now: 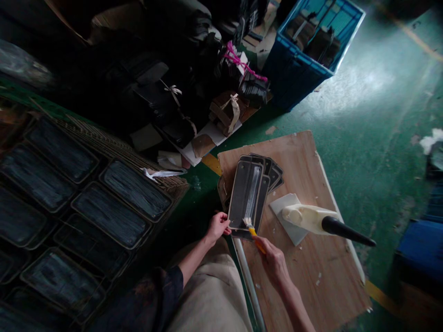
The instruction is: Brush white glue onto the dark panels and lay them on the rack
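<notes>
A dark rectangular panel (238, 198) with rounded corners and a pale edge lies on top of a fanned pile of similar dark pieces (275, 174). My left hand (218, 226) pinches its lower left corner between thumb and fingers. Closed around the yellow handle of a paintbrush (252, 229) is my right hand (273, 260). The bristles touch the panel near its lower end, below a streaky whitish coat on its right half. To the right, a cream-white bottle (308, 217) with a long black tip stands on a pale square card (294, 237).
The pieces lie on a wooden board (325, 272). At left, a rack (166, 184) carries several coated dark panels (110, 214). Tied bundles (228, 113) and a blue crate (287, 78) stand beyond, on the green floor (377, 138). Another blue container (418, 249) is at right.
</notes>
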Tool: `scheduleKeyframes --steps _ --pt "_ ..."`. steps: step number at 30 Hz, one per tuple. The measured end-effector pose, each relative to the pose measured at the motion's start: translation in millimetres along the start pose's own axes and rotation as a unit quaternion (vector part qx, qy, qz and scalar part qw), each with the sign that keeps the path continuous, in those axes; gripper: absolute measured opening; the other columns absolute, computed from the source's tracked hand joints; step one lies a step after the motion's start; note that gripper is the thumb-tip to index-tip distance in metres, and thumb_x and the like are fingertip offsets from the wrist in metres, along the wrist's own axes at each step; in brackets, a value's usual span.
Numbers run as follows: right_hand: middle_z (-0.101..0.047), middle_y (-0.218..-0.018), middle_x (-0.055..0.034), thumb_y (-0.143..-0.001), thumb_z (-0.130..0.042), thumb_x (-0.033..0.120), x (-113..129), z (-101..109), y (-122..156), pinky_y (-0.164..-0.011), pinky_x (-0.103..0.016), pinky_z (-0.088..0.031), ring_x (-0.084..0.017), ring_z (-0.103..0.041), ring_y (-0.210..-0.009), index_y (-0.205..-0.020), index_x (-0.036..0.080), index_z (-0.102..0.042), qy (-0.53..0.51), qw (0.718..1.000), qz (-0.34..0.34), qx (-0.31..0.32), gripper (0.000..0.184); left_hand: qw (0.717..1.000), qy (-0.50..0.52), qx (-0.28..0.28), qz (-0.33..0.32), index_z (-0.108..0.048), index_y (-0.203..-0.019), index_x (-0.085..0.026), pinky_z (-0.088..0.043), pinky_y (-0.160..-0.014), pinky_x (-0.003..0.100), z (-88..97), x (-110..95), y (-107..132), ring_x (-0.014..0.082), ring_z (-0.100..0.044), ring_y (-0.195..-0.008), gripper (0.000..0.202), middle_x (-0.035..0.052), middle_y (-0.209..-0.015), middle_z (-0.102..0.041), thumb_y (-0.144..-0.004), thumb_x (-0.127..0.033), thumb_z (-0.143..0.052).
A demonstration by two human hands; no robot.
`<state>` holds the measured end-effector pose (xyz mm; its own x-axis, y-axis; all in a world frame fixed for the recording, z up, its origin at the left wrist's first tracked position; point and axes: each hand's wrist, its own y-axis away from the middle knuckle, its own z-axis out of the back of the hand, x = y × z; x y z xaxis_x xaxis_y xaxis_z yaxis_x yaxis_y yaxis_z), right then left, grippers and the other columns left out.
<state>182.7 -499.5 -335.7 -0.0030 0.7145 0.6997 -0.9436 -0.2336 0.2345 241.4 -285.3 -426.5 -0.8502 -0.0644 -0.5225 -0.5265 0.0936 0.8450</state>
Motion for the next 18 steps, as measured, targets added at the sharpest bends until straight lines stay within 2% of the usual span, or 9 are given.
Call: scheduleKeyframes --steps 1,3,5,9,12,13,15,18 --pt "-0.070 -0.105 -0.0066 -0.096 -0.041 0.020 3.7 3.0 0.0 -0.075 -0.025 -0.056 -0.017 -0.069 -0.090 -0.117 0.022 -0.060 -0.004 1.000 0.000 0.006 0.028 1.000 0.002 0.000 -0.001 -0.053 -0.083 -0.013 -0.049 -0.041 0.018 0.3 0.6 -0.2 0.0117 -0.063 -0.045 0.015 -0.0025 -0.054 -0.060 -0.080 -0.020 -0.065" --pt "-0.071 -0.102 -0.0054 -0.096 -0.044 0.022 7.4 13.6 -17.4 -0.071 -0.023 -0.055 -0.016 -0.070 -0.085 -0.114 0.022 -0.061 -0.003 1.000 0.005 0.001 0.025 1.000 0.006 0.000 -0.002 -0.053 -0.083 -0.013 -0.049 -0.041 0.018 1.0 2.2 -1.3 0.0118 -0.063 -0.044 0.014 -0.0021 -0.055 -0.060 -0.079 -0.021 -0.065" --pt "-0.072 -0.100 -0.0050 -0.096 -0.047 0.025 5.5 27.5 -54.4 -0.071 -0.023 -0.055 -0.016 -0.070 -0.083 -0.113 0.023 -0.061 0.005 1.000 0.012 -0.025 0.022 1.000 0.009 0.000 -0.001 -0.053 -0.083 -0.013 -0.049 -0.040 0.018 1.6 3.8 -3.1 0.0119 -0.062 -0.044 0.013 -0.0022 -0.055 -0.061 -0.079 -0.020 -0.064" --pt "-0.071 -0.102 -0.0061 -0.097 -0.046 0.029 -7.1 48.4 -147.2 -0.075 -0.027 -0.054 -0.017 -0.069 -0.087 -0.114 0.021 -0.061 0.016 0.990 0.062 -0.126 0.024 1.000 -0.003 -0.006 0.001 -0.054 -0.082 -0.013 -0.047 -0.038 0.017 1.6 3.3 -5.8 0.0117 -0.061 -0.042 0.008 -0.0032 -0.051 -0.059 -0.079 -0.015 -0.061" --pt "-0.071 -0.101 -0.0057 -0.096 -0.047 0.031 -14.2 48.7 -187.8 -0.073 -0.027 -0.052 -0.017 -0.068 -0.087 -0.111 0.021 -0.062 0.026 0.985 0.080 -0.153 0.024 1.000 -0.010 -0.012 0.006 -0.054 -0.082 -0.013 -0.046 -0.038 0.016 1.2 -0.3 -5.4 0.0111 -0.061 -0.041 0.007 -0.0037 -0.050 -0.059 -0.078 -0.012 -0.060" --pt "-0.071 -0.102 -0.0058 -0.097 -0.046 0.031 -15.1 45.8 -190.4 -0.073 -0.027 -0.052 -0.017 -0.068 -0.087 -0.111 0.021 -0.063 0.030 0.985 0.079 -0.151 0.024 1.000 -0.009 -0.015 0.008 -0.054 -0.081 -0.013 -0.046 -0.038 0.015 1.3 -1.4 -4.9 0.0109 -0.061 -0.041 0.007 -0.0040 -0.049 -0.058 -0.078 -0.012 -0.060" --pt "-0.070 -0.104 -0.0064 -0.097 -0.046 0.031 -14.2 36.6 -178.0 -0.074 -0.027 -0.052 -0.017 -0.068 -0.086 -0.112 0.021 -0.062 0.039 0.989 0.074 -0.121 0.025 1.000 0.002 -0.015 0.007 -0.054 -0.080 -0.013 -0.046 -0.038 0.015 1.9 -2.6 -4.1 0.0108 -0.061 -0.040 0.007 -0.0043 -0.049 -0.058 -0.077 -0.012 -0.061" --pt "-0.069 -0.106 -0.0071 -0.097 -0.044 0.027 -5.2 19.3 -125.1 -0.074 -0.026 -0.053 -0.017 -0.068 -0.087 -0.116 0.021 -0.059 0.038 0.997 0.057 -0.035 0.025 1.000 0.029 -0.008 -0.001 -0.054 -0.081 -0.013 -0.046 -0.039 0.017 3.6 -1.7 -2.9 0.0109 -0.060 -0.040 0.010 -0.0041 -0.051 -0.059 -0.077 -0.015 -0.063"
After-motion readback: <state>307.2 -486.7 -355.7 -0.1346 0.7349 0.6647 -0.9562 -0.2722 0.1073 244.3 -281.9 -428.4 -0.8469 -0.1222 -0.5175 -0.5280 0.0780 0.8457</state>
